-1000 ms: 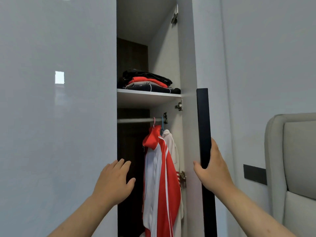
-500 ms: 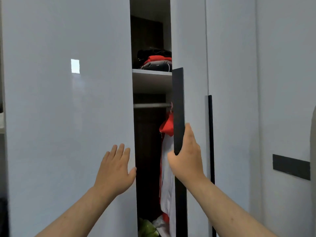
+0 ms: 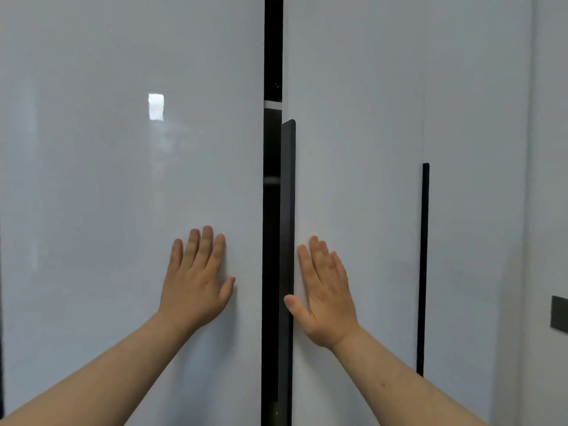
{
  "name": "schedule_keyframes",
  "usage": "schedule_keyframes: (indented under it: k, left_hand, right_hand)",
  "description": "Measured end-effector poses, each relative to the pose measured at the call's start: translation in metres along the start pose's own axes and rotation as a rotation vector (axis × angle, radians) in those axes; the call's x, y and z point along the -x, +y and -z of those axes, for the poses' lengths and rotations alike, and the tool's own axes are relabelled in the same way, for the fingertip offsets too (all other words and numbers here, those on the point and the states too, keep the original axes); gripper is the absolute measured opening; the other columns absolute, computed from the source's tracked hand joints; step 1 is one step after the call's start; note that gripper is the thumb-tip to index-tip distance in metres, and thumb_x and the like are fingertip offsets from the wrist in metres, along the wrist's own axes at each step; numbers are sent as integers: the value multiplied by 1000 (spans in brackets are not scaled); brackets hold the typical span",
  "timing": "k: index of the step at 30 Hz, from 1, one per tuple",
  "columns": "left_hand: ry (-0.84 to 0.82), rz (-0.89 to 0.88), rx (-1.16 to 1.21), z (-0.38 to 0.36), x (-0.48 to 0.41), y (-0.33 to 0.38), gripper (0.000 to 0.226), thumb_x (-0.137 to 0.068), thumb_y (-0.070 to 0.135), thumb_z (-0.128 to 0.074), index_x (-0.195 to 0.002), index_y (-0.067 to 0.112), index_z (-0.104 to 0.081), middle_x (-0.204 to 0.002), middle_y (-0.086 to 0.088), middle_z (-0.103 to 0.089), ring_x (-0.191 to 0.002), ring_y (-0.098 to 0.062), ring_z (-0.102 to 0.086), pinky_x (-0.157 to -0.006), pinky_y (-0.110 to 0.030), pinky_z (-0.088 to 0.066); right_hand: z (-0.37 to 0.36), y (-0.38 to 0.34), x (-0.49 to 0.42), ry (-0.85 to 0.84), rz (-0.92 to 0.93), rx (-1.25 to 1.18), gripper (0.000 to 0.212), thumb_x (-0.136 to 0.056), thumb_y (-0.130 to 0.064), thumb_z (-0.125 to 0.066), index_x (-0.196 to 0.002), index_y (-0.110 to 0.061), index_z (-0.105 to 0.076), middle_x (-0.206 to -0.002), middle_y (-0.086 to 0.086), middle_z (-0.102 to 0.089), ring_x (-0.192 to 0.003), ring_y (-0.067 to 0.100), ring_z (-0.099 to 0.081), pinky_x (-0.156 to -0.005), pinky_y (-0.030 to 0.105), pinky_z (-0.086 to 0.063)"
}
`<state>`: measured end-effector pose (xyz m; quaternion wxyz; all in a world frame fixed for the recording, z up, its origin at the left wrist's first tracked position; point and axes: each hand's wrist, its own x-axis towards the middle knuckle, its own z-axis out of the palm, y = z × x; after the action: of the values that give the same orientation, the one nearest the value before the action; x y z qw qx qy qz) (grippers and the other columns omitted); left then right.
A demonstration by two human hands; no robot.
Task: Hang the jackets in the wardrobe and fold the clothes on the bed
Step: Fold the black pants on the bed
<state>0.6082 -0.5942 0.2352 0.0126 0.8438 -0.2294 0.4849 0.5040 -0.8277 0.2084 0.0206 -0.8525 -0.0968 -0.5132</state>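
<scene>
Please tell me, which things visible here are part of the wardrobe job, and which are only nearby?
Part of the job:
left hand, flat on the left door
right hand, flat on the right door, beside its dark handle
narrow gap between the doors

Only nearby:
next door's handle
dark wall plate

A narrow dark gap (image 3: 270, 256) between the left door (image 3: 123, 210) and the right door (image 3: 359, 149) is the only opening; a black handle strip (image 3: 288, 195) edges it. The left grip (image 3: 196, 284) and right grip (image 3: 325, 299) lie flat on the panels either side
</scene>
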Motion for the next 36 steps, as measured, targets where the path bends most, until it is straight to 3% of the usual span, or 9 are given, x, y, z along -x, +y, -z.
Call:
schedule_keyframes:
  k: [6, 18, 36]
  left_hand:
    - [124, -29, -55, -33, -1, -7, 89, -87, 57, -37, -157, 6, -17, -165, -17, -10, -153, -34, -3, -123, -52, 2]
    - [218, -38, -111, -46, -3, -7, 92, -86, 55, -37, -158, 6, -9, -165, -18, -2, -153, -35, -1, -122, -53, 3]
    - [182, -39, -121, -46, -1, -6, 91, -87, 55, -35, -158, 6, -7, -165, -18, -1, -153, -35, 3, -122, -53, 5]
  right_hand:
    - [-28, 33, -7, 59, 139, 151, 78, -95, -50, -37, -157, -12, -9, -165, 14, -11, -154, 27, -9, -122, 47, -13]
    - [-70, 28, -23, -28, 4, 170, 79, -93, -46, -38, -158, -16, -5, -166, 10, -6, -154, 24, -2, -123, 45, -4]
    - [-83, 30, -25, -96, -29, 179, 81, -93, -48, -35, -159, -18, 1, -167, 7, 3, -154, 22, 6, -124, 44, 2]
